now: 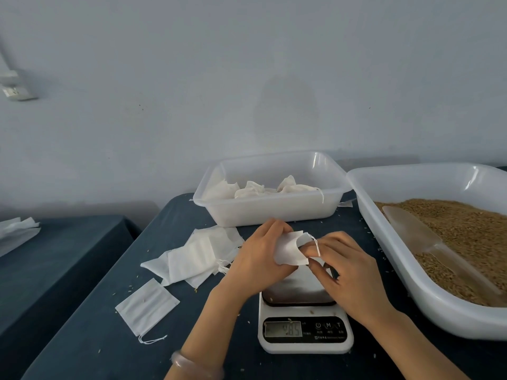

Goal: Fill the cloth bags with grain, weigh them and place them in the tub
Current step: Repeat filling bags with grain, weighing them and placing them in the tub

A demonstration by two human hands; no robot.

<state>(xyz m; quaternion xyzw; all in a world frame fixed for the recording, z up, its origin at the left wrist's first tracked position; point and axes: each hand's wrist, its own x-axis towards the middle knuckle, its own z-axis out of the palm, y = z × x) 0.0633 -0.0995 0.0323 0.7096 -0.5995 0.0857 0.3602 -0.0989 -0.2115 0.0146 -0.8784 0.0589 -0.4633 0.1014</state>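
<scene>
Grain (472, 231): fills the white bin (439, 311) at right, with a scoop (428, 239) lying in it.
Tub (274, 212): far centre, several filled bags (252, 189) inside.
Scale (304, 333): near centre, plate partly under the hands, reading blurred.
Spare bags (192, 256): flat, in a loose heap at left.
Left hand (258, 256): fingers curled round the held bag's left part.
Right hand (348, 267): pinches the mouth edge; it is the hand nearer the scoop.
Held bag (288, 248): looks empty, above the scale's far end, long axis left to right, mouth toward the grain. Filling probably comes next.
</scene>
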